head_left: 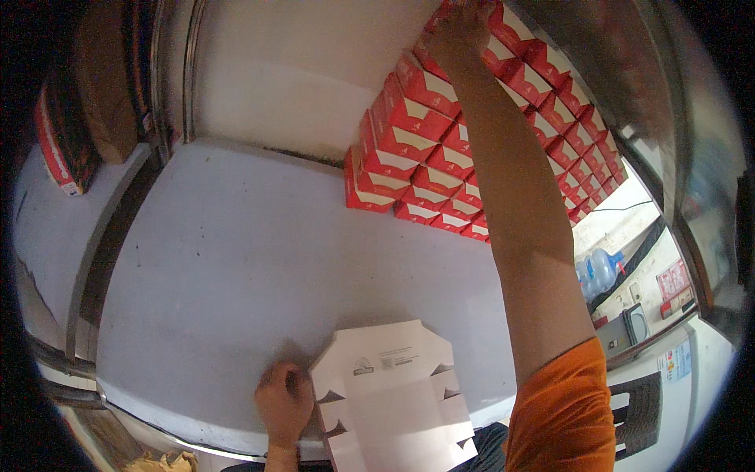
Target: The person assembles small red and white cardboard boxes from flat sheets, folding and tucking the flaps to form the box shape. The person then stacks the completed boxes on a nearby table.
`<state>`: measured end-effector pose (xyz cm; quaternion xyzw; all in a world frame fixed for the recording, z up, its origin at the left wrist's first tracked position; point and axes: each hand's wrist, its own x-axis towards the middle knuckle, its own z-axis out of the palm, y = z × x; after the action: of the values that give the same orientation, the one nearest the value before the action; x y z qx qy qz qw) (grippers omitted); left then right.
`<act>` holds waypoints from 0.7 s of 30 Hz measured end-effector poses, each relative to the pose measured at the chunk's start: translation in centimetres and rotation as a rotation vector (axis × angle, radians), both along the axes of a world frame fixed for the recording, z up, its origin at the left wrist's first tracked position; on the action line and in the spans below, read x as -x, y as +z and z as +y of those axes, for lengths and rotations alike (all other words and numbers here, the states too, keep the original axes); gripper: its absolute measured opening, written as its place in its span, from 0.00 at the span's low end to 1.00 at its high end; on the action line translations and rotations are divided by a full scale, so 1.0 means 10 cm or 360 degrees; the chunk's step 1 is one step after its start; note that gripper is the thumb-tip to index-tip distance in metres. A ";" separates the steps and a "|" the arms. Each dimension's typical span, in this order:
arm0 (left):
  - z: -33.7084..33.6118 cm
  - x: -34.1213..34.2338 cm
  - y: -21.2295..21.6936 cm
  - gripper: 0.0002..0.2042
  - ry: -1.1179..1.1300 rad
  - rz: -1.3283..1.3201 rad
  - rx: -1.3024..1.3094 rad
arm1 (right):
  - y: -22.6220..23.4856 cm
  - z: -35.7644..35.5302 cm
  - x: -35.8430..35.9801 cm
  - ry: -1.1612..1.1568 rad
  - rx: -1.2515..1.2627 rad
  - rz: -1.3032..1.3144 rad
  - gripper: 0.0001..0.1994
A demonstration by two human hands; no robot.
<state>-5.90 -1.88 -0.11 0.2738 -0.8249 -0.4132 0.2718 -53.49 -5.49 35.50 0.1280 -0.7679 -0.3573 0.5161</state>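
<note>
My right arm reaches far up to the top of a tall stack of red and white cardboard boxes (pixel 409 118). There my right hand (pixel 460 35) grips a red and white box (pixel 425 49) at the upper edge of the view; its fingers are dim and partly cut off. An unfolded white carton blank (pixel 385 393) with slotted side flaps lies at the near edge of the table, printed with small dark marks. Beside its left edge, my left hand (pixel 285 401) rests with curled fingers, nothing visible in them.
The pale table (pixel 236 236) meets a white wall (pixel 307 79) at the back. Left of it, across a dark gap, another surface holds a red-edged box (pixel 57 149). To the right are a blue water jug (pixel 600 271) and a white cabinet (pixel 668 393). Crumpled brown paper (pixel 161 462) lies lower left.
</note>
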 end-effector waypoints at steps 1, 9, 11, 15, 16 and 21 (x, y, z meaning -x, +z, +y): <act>0.00 0.01 -0.04 0.05 -0.0027 0.0018 -0.0006 | -0.01 0.06 -0.05 0.0091 0.0009 -0.0011 0.26; 0.00 -0.01 0.00 0.04 0.0020 0.0031 0.0140 | -0.82 0.40 -0.97 0.1435 0.0176 -0.0297 0.24; 0.01 0.02 -0.04 0.04 0.0037 0.0011 0.0107 | -0.89 0.68 -1.04 0.1552 0.0748 -0.0640 0.25; 0.07 0.11 -0.04 0.03 -0.0049 0.0124 0.0097 | -0.62 1.35 -0.34 0.1365 0.1163 -0.0379 0.31; 0.08 0.14 -0.08 0.02 -0.0069 0.0152 0.0096 | -0.57 1.50 -0.11 0.1273 0.1021 -0.0195 0.31; 0.07 0.13 0.02 0.02 -0.0004 -0.0013 0.0111 | -0.77 1.49 -0.27 0.1464 0.1359 -0.0313 0.29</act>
<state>-7.16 -1.21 0.10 0.2647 -0.8403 -0.3833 0.2773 -50.78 9.38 27.76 0.2599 -0.7530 0.2521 0.5494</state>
